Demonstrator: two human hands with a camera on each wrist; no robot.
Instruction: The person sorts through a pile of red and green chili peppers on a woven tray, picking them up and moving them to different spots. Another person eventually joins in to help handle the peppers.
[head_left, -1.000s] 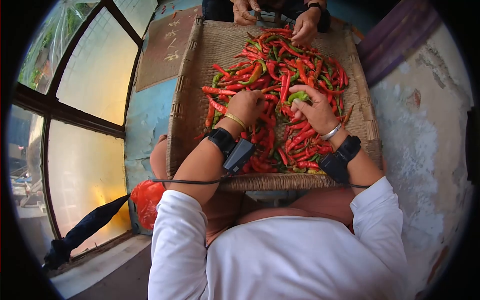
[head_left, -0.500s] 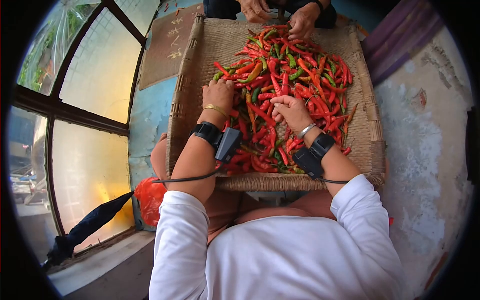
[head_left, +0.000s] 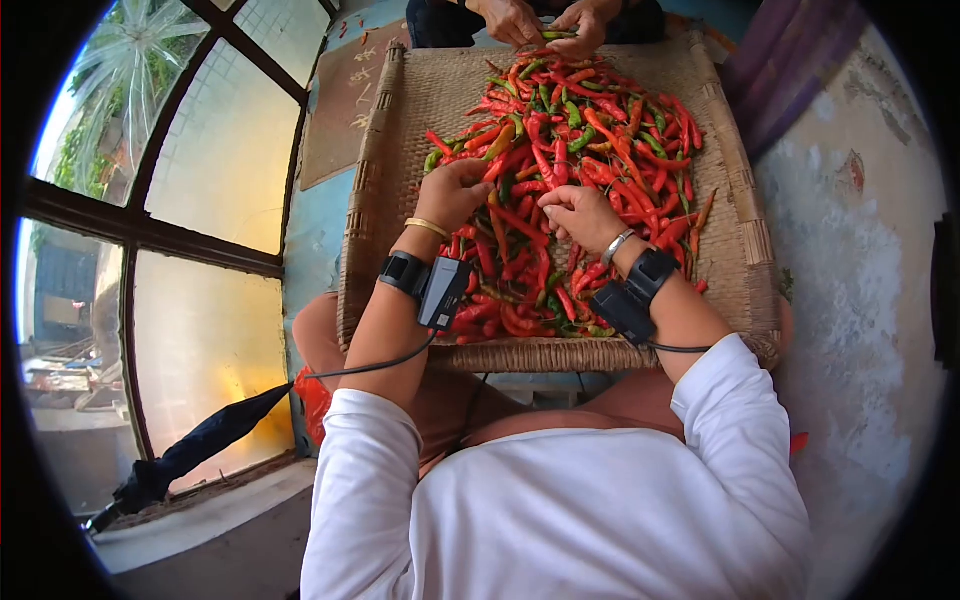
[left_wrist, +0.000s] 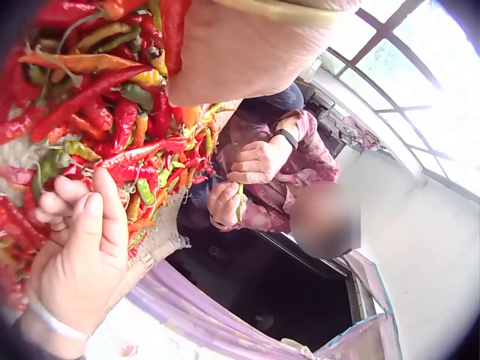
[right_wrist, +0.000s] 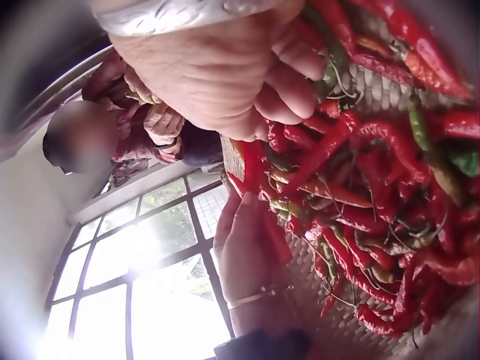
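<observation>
Many red chili peppers [head_left: 520, 215], with some green and orange ones, lie heaped in a woven tray [head_left: 560, 356]. At the heap's left side, my left hand [head_left: 448, 198] pinches a red pepper [right_wrist: 238, 183] between thumb and fingers, as the right wrist view shows. My right hand [head_left: 588, 218] hovers over the middle of the heap. In the left wrist view the right hand [left_wrist: 82, 259] has its thumb tip beside the index fingertip and its other fingers curled; no pepper shows in it.
Across the tray another person's hands [head_left: 540, 22] hold a green pepper [head_left: 558, 35]. A windowed wall and a dark folded umbrella [head_left: 205, 440] are on the left, beside a red plastic bag [head_left: 312, 402]. A worn wall [head_left: 850, 260] rises on the right.
The green pepper has left my right hand, which moved left over the heap. My left hand moved left, then turned inward to a red pepper. The other person's hands came together around a green pepper.
</observation>
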